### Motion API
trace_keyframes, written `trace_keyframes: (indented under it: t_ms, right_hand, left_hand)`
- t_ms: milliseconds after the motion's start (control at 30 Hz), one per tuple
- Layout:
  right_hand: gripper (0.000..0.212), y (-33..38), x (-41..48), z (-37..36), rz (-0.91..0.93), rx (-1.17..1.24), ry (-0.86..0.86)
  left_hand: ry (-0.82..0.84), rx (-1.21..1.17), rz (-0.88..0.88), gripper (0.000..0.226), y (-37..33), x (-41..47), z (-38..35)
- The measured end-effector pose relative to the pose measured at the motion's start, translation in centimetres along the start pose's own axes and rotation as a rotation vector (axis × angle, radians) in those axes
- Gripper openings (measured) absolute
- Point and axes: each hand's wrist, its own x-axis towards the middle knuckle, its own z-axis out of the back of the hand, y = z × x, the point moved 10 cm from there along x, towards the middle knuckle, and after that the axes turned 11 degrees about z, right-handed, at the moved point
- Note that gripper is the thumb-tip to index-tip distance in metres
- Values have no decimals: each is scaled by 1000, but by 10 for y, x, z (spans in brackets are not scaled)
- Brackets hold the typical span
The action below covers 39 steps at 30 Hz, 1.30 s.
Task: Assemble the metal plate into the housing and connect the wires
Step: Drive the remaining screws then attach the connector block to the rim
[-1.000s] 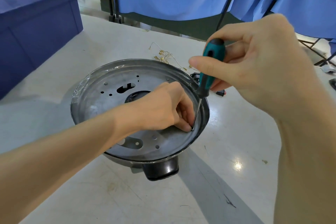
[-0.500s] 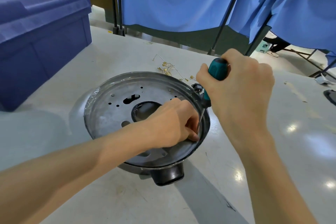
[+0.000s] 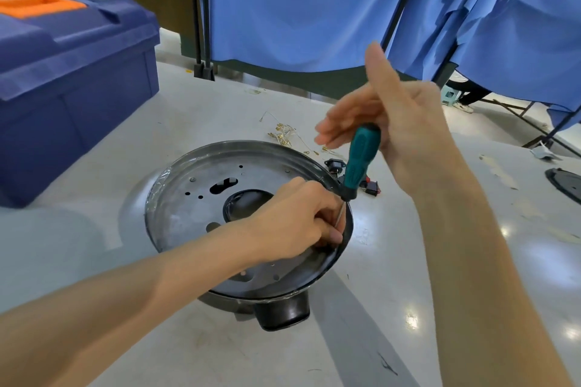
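My left hand (image 3: 301,217) sits at the right edge of the metal plate (image 3: 201,198), fingers curled and pinching the thin shaft of the screwdriver (image 3: 361,160) just above its tip. I cannot see the screw under my fingertips. My right hand (image 3: 399,135) is spread, fingers straight and thumb up, with the green handle lying against the palm and nothing wrapped round it; I read that as the gap between two turns.

The plate lies in the housing (image 3: 283,314) at the centre of the frame, its rim sitting inside the dark wall all the way round as far as I can see. The wires (image 3: 289,135) with their brass ends lie loose on the table (image 3: 471,292), just past the housing towards the top, not yet connected.

To do this well, I should hold the shaft steady with the left pinch so the tip stays in the screw head while the right hand closes on the handle again. The shaft leans to the upper right; I would bring it nearer to upright before pushing, or the tip may slip and scar the plate. Light pressure down, short turns, and I would stop once the plate no longer rocks.
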Motion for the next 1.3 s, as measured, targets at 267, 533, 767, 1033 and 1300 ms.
trace_keyframes:
  t_ms: [267, 533, 767, 1033, 1300]
  right_hand:
    - [67, -23, 0, -43, -90, 118, -12]
    - [77, -5, -35, 26, 52, -262, -762]
    - [66, -21, -26, 14, -103, 80, -372]
    - [68, -35, -5, -23, -249, 399, 50]
    - [66, -15, -26, 17, -23, 131, -498]
  left_hand:
    - [-51, -41, -22, 15, 1, -10, 2]
    - [-67, 5, 27, 5, 0, -6, -3]
    - [19, -88, 22, 25, 3, -2, -9]
    - [30, -96, 0, 22, 5, -2, -8]
    - [21, -125, 17, 16, 2, -6, -3]
